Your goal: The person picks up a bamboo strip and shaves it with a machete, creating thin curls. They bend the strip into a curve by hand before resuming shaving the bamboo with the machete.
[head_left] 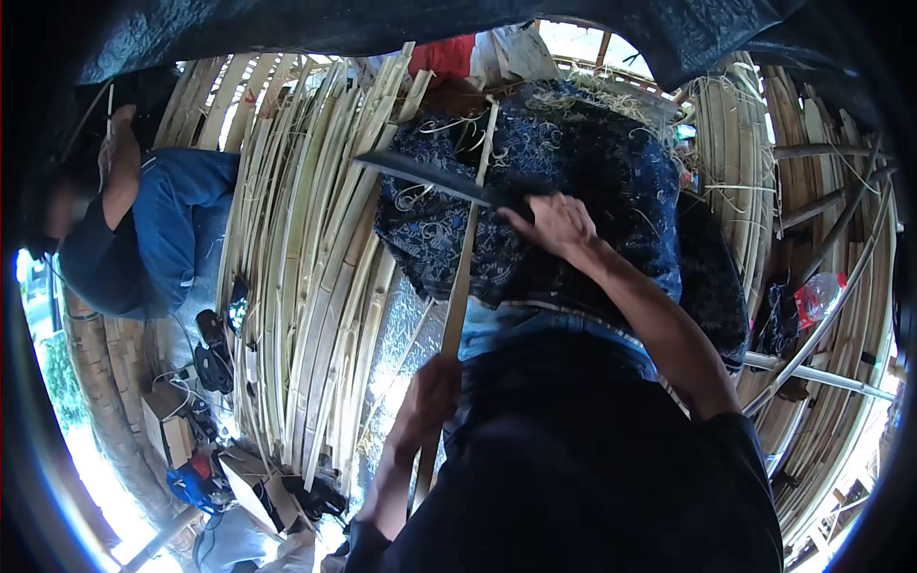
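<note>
Over a patterned blue cloth (630, 177), a person's right hand (559, 224), fingers curled around the handle, holds a long knife (420, 177) crosswise at a slender bamboo strip (460, 296) — the strip running from near the cloth's top edge, over its left half, to the left hand (432, 393) below the lower edge, fingers closed around it. Split bamboo (315, 258) lies beyond the left edge. The step appears to be blade work on the strip — whether the edge bites cannot be told — and the next stroke would call for a firm lower hold and a controlled angle.
</note>
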`<state>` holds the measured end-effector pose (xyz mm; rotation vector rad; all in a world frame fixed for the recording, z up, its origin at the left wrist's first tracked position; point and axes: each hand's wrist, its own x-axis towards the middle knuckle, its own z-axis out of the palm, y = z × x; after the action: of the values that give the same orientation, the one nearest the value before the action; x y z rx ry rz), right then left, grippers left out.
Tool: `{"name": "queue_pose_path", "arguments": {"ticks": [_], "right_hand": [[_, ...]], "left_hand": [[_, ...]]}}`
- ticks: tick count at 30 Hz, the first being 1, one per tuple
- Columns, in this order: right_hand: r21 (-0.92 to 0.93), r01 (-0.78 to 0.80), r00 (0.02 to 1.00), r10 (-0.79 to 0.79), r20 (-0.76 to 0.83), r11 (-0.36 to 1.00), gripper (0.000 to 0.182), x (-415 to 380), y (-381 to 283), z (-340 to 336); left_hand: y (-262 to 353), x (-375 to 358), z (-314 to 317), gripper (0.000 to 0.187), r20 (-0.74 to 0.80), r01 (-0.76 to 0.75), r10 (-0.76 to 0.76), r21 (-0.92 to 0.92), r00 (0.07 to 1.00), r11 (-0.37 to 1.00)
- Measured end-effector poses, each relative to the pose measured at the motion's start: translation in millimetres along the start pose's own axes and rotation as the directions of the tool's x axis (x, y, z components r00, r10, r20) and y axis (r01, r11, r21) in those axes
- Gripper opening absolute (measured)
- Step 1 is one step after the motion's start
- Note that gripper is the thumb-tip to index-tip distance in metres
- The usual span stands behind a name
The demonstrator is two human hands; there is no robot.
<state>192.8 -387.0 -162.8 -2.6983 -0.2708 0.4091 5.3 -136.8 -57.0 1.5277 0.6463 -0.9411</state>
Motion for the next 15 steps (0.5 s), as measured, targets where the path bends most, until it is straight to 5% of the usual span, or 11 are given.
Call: {"name": "queue_pose_path", "arguments": {"ticks": [3, 4, 5, 8, 10, 12, 15], "right_hand": [[-0.036, 0.031, 0.999, -0.032, -0.019, 0.999, 0.072, -6, -2, 1], [-0.053, 0.044, 0.998, -0.046, -0.045, 0.998, 0.071, -4, -2, 1], [-0.029, 0.005, 0.998, -0.007, -0.055, 1.000, 0.073, -1, -2, 1], [-0.020, -0.061, 0.994, 0.059, -0.093, 0.998, 0.075, 3, -6, -1], [-0.025, -0.072, 0.993, 0.070, -0.091, 0.997, 0.075, 2, -7, 2], [-0.026, -0.079, 0.992, 0.076, -0.101, 0.997, 0.075, 6, -9, 4], [-0.063, -0.019, 0.996, 0.014, -0.084, 0.998, 0.076, 2, -8, 4]], "left_hand": [[7, 57, -1, 0.022, -0.006, -0.106, 0.107, 0.051, 0.994, 0.993], [7, 77, 0, 0.020, -0.039, -0.398, 0.429, 0.305, 0.902, 0.865], [4, 91, 1, 0.017, 0.014, -0.597, 0.700, 0.536, 0.714, 0.598], [13, 88, 12, 0.017, -0.071, -0.423, 0.694, 0.746, 0.717, 0.514], [22, 68, 26, 0.014, -0.059, -0.442, 0.735, 0.765, 0.675, 0.468], [20, 51, 33, 0.011, -0.166, -0.264, 0.501, 0.688, 0.849, 0.676], [7, 20, 31, 0.008, -0.160, -0.214, 0.437, 0.693, 0.885, 0.688]]}}
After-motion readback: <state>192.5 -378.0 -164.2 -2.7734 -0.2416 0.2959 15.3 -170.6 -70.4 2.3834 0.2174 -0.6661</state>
